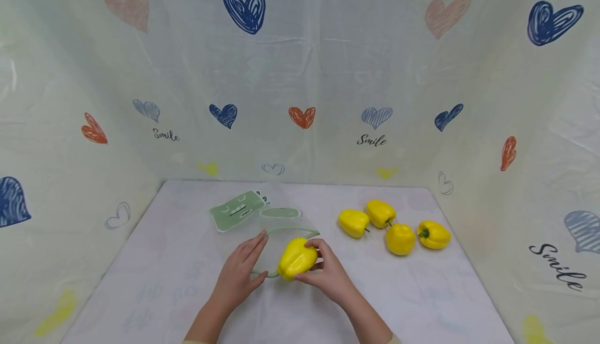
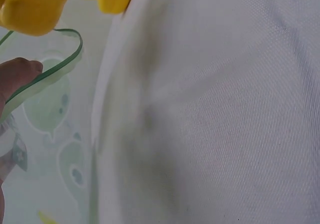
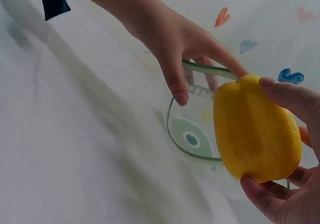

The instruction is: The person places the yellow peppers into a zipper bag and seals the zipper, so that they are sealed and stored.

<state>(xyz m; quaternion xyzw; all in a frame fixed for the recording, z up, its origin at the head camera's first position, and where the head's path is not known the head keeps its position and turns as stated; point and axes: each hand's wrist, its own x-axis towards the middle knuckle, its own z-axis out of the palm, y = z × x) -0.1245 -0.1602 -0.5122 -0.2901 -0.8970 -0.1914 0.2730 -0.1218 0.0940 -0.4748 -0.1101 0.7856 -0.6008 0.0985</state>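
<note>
My right hand (image 1: pixel 328 276) grips a yellow bell pepper (image 1: pixel 296 258) between thumb and fingers. The pepper is tilted at the mouth of a clear plastic bag (image 1: pixel 236 210) with a green rim and green cartoon prints. In the right wrist view the bag's rounded mouth stands open behind the pepper (image 3: pixel 255 129). My left hand (image 1: pixel 241 263) holds the rim at the mouth's left side, thumb and fingers spread across it. The left wrist view shows the thumb (image 2: pixel 20 74) against the green rim (image 2: pixel 62 62). How far the pepper reaches into the mouth cannot be told.
Several more yellow bell peppers (image 1: pixel 400 239) with green stems lie grouped on the right of the white-covered table (image 1: pixel 403 297). A pale curtain (image 1: pixel 300 73) printed with hearts and the word Smile surrounds the back and sides.
</note>
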